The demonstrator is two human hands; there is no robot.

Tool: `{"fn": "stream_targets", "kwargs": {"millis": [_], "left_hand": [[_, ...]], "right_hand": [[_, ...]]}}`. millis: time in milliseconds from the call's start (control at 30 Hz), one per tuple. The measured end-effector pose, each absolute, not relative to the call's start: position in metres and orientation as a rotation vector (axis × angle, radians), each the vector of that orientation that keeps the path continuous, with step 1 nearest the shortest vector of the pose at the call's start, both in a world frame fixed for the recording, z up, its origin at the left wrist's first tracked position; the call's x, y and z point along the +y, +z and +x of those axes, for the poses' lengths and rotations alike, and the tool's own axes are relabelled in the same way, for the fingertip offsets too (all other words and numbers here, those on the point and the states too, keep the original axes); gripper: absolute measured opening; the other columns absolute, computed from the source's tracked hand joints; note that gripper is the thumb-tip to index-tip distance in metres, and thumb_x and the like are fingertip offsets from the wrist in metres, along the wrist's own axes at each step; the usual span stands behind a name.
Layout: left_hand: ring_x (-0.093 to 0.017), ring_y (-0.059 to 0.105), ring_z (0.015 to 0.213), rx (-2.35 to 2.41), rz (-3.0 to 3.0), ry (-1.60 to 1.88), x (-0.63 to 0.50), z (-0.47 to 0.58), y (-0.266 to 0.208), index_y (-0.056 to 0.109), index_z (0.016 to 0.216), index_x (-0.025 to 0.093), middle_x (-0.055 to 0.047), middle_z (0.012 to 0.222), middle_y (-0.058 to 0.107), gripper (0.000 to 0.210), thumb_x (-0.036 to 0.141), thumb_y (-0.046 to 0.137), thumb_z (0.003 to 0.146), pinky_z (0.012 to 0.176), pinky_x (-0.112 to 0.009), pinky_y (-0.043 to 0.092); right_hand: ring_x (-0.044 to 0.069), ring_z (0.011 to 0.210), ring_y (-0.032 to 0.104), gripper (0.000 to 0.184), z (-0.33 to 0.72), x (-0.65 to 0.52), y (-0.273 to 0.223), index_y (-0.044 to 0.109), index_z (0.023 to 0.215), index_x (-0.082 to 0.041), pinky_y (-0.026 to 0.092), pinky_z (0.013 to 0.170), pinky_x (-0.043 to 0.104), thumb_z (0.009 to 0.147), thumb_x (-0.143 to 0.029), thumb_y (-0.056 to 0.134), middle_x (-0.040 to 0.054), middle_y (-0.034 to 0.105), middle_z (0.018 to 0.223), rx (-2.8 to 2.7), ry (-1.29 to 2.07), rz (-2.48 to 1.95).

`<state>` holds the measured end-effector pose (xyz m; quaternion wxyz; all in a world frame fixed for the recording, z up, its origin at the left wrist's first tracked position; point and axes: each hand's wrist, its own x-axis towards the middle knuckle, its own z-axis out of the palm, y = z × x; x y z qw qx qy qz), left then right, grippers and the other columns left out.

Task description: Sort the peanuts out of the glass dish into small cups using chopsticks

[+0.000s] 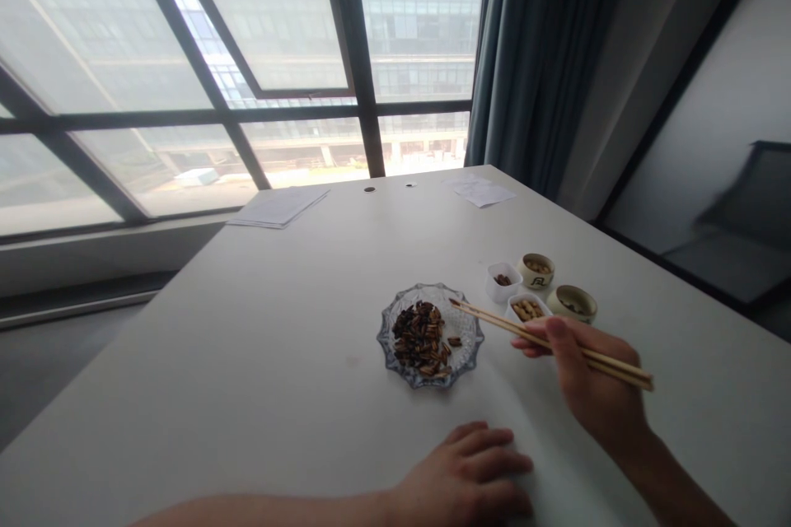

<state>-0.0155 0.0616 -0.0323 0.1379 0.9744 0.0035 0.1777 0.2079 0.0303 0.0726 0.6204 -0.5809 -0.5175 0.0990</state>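
My right hand (596,383) is closed around a pair of wooden chopsticks (494,318), which point left. Their tips hover over the right part of a scalloped clear glass plate (473,346). Something dark shows at the tips, too small to make out. A heap of dark brown, elongated seeds or nut pieces (421,338) fills the plate's left and middle, with one piece apart on the right. Below the plate, my left hand (466,473) lies open on the table, palm down, holding nothing.
Beyond my right hand stand a white cup of dark pieces (503,282), a white cup of tan peanut-like pieces (527,309) and two beige bowls (536,269), the nearer partly behind my hand. Papers (281,206) lie at the far edge of the white table (297,321), by the window.
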Motion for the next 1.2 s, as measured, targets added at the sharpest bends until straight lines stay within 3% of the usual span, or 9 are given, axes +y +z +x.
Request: {"fn": "stream_targets", "kwargs": {"millis": [200, 433, 767, 1033, 1200], "left_hand": [[-0.019, 0.050, 0.149, 0.019, 2.799, 0.475, 0.060, -0.016, -0.033, 0.067, 0.127, 0.028, 0.005, 0.153, 0.062, 0.028, 0.046, 0.049, 0.114, 0.130, -0.034, 0.030], [-0.020, 0.050, 0.150, 0.025, 2.796, 0.407, 0.060, -0.015, -0.029, 0.067, 0.127, 0.029, 0.004, 0.153, 0.062, 0.028, 0.047, 0.051, 0.112, 0.128, -0.036, 0.034], [-0.020, 0.050, 0.149, 0.024, 2.811, 0.433, 0.060, -0.015, -0.031, 0.068, 0.125, 0.029, 0.004, 0.152, 0.063, 0.026, 0.046, 0.054, 0.112, 0.128, -0.036, 0.035], [-0.020, 0.049, 0.149, 0.025, 2.824, 0.477, 0.059, -0.014, -0.032, 0.068, 0.125, 0.028, 0.003, 0.151, 0.064, 0.025, 0.045, 0.054, 0.112, 0.129, -0.035, 0.032], [-0.020, 0.048, 0.150, 0.021, 2.810, 0.446, 0.060, -0.014, -0.032, 0.067, 0.124, 0.027, 0.001, 0.150, 0.064, 0.025, 0.045, 0.057, 0.110, 0.129, -0.035, 0.032]], "right_hand": [[0.023, 0.059, 0.077, 0.042, 0.252, 0.037, 0.082, 0.081, 0.088, -0.017, 0.064, 0.056, 0.032, 0.101, -0.053, 0.065, 0.0096, 0.081, 0.076, -0.936, -0.043, -1.324], [0.023, 0.060, 0.078, 0.042, 0.269, 0.044, 0.070, 0.079, 0.088, -0.017, 0.065, 0.058, 0.032, 0.096, -0.057, 0.071, 0.0097, 0.081, 0.077, -0.916, 0.042, -1.379], [0.021, 0.057, 0.076, 0.044, 0.230, 0.030, 0.079, 0.082, 0.091, -0.018, 0.063, 0.059, 0.031, 0.100, -0.059, 0.065, 0.0075, 0.080, 0.072, -1.047, 0.297, -1.350], [0.014, 0.046, 0.064, 0.050, 0.193, 0.026, 0.095, 0.074, 0.072, -0.019, 0.049, 0.051, 0.025, 0.107, -0.047, 0.055, 0.0004, 0.067, 0.054, -1.390, 0.376, -1.408], [0.015, 0.058, 0.066, 0.048, 0.186, 0.037, 0.087, 0.070, 0.072, -0.019, 0.050, 0.058, 0.027, 0.110, -0.041, 0.051, 0.0023, 0.069, 0.065, -1.601, 0.320, -1.390]]}}
